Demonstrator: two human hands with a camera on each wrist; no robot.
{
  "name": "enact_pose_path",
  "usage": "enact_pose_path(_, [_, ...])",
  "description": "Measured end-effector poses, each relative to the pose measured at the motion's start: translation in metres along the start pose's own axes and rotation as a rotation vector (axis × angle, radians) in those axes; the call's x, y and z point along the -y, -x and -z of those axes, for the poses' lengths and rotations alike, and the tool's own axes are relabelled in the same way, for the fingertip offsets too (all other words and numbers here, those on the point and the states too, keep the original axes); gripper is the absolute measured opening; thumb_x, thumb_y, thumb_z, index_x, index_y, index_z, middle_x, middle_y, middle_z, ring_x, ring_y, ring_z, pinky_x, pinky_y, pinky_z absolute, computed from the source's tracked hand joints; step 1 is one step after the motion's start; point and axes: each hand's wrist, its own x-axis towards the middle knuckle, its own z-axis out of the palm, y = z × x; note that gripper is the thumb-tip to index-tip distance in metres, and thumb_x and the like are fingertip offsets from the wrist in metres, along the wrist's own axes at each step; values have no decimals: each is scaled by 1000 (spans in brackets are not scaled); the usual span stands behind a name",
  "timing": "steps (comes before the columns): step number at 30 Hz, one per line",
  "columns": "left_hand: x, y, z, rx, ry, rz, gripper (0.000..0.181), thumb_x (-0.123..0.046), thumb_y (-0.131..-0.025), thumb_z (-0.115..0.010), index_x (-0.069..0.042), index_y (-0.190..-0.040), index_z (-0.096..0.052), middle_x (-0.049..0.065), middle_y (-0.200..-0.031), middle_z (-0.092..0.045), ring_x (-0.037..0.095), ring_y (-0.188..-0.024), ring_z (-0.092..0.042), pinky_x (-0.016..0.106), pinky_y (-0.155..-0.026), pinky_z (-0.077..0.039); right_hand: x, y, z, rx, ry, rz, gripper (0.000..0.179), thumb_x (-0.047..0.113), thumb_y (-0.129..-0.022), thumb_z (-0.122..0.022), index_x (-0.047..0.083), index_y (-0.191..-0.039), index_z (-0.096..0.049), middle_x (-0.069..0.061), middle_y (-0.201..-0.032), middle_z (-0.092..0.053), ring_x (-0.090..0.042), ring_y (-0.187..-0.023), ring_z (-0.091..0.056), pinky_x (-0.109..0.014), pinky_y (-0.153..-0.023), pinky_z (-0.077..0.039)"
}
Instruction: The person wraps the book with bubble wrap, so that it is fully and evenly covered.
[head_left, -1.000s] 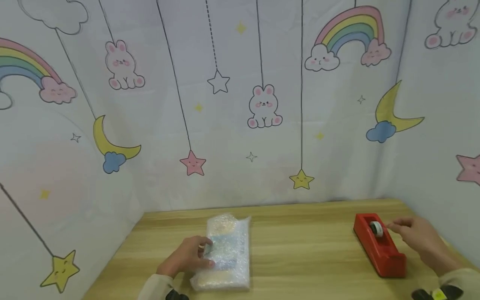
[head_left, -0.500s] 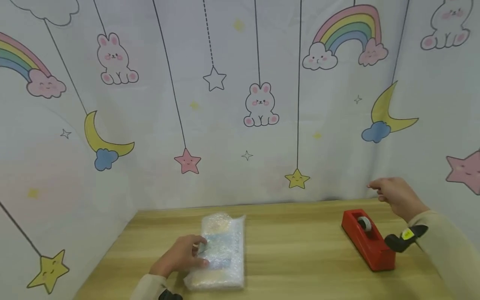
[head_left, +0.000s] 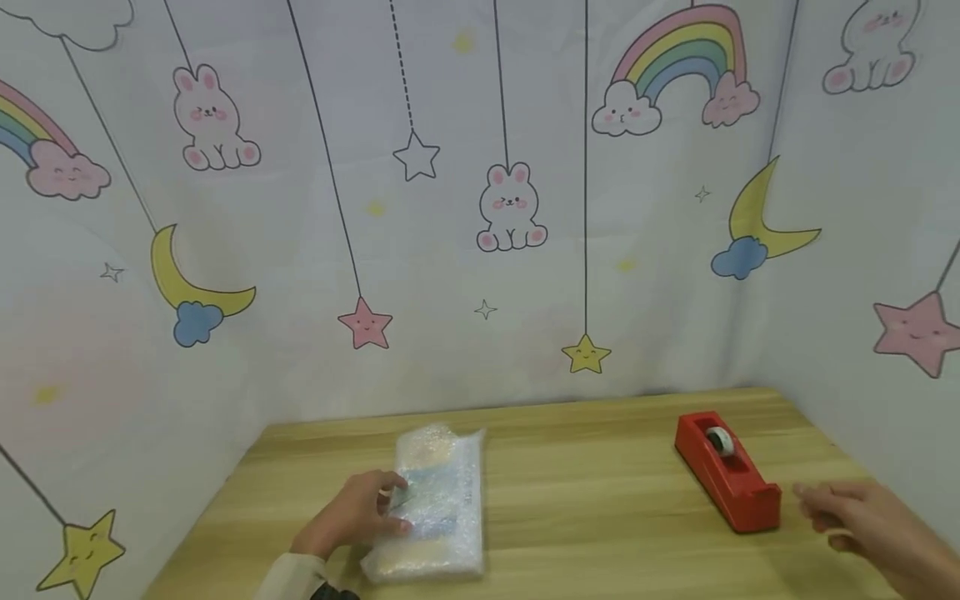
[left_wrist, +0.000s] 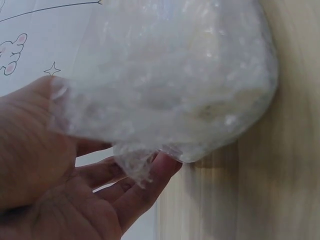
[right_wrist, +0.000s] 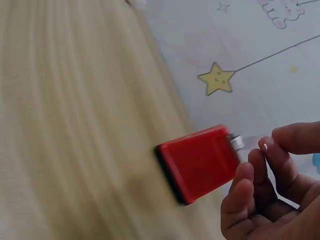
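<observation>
A bubble-wrapped packet point(head_left: 448, 546) with pale blue and yellow showing through lies on the table. My left hand point(head_left: 352, 510) holds its left edge. In the left wrist view a loose flap of bubble wrap point(left_wrist: 132, 117) lies between the thumb and the fingers. To the right stands a red tape dispenser point(head_left: 731, 483) with a small tape roll in it. My right hand point(head_left: 870, 525) is just right of the dispenser's front end. In the right wrist view, thumb and index finger pinch the end of a clear tape strip point(right_wrist: 253, 141), which reaches back to the dispenser's cutter.
The wood-grain table point(head_left: 585, 500) extends between the packet and the dispenser. A white cloth backdrop point(head_left: 450, 367) printed with rabbits, stars and rainbows surrounds its back and sides.
My right hand rose from beside the tape roll to above the dispenser's back, then came down by its front end. My left hand stays on the packet. The head view shifted slightly.
</observation>
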Motion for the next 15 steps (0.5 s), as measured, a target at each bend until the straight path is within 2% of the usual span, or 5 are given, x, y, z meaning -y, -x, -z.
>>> enact_pose_path(3, [2, 3, 3, -3, -11, -7, 53, -21, -74, -88, 2, -116, -66, 26, -113, -69, 39, -95, -71, 52, -80, -60, -24, -3, -22, 58, -66, -37, 39, 28, -108, -39, 4, -91, -66, 4, -83, -60, -9, -77, -54, -26, -68, -51])
enact_pose_path(5, [2, 3, 3, -2, -3, -5, 54, -21, -74, -88, 2, -117, -65, 27, -115, -69, 40, -96, -71, 52, -81, -59, -31, -6, -29, 68, -82, -53, 43, 33, -108, -40, 5, -89, -66, 4, -81, -61, -10, -75, -55, -26, -67, -50])
enact_pose_path(9, [2, 2, 1, -1, 26, 11, 55, -20, -74, -88, 3, -119, -65, 31, -119, -66, 43, -98, -70, 52, -83, -59, -33, -14, -32, 48, -42, -42, 51, 50, -104, -44, 9, -84, -67, 6, -77, -61, -9, -72, -53, -26, -65, -48])
enact_pose_path(12, [3, 3, 0, -7, 30, 15, 55, -19, -74, -88, 4, -118, -65, 31, -118, -66, 42, -97, -71, 52, -82, -59, -33, -19, -32, 46, -36, -41, 51, 53, -101, -49, 10, -85, -69, 7, -79, -64, -8, -73, -55, -28, -67, -49])
enact_pose_path(15, [3, 2, -2, -8, 30, 15, 54, -19, -74, -88, 3, -117, -65, 31, -117, -67, 41, -97, -71, 52, -82, -59, -35, -23, -29, 91, -86, -47, 49, 51, -101, -50, 10, -87, -71, 7, -80, -68, -9, -75, -59, -29, -68, -49])
